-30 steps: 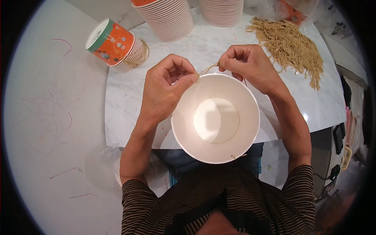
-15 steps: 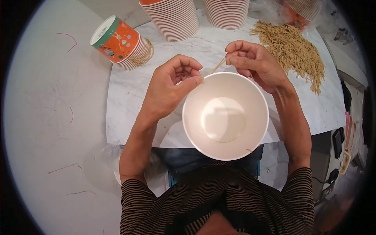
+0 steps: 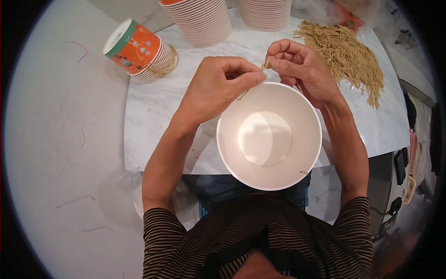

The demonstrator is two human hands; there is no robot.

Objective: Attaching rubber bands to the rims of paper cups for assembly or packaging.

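A white paper bucket (image 3: pixel 233 148) sits at the table's front edge, its open mouth facing up toward me. Past its far rim, my left hand (image 3: pixel 222 86) pinches a thin tan string (image 3: pixel 265 66) between thumb and forefinger. My right hand (image 3: pixel 304 69) grips the same string, its fingertips almost meeting the left ones. One strand runs down beside the right palm toward the rim, and another end hangs under the left thumb. Close to the near right rim, a short bit of tan string pokes through a small hole (image 3: pixel 304 172). The bucket's outer wall is mostly hidden.
A heap of tan strings (image 3: pixel 346 60) lies at the right on the marble-patterned table (image 3: pixel 153 125). At the back stand two tall stacks of paper buckets (image 3: pixel 200 23). A tilted orange and green stack (image 3: pixel 137 49) at the left has strings looped around it. Clear plastic wrapping (image 3: pixel 306 8) lies behind.
My left hand has moved right to meet the right hand at the string. The bucket has turned slightly, bringing the hole near its near right rim into view.
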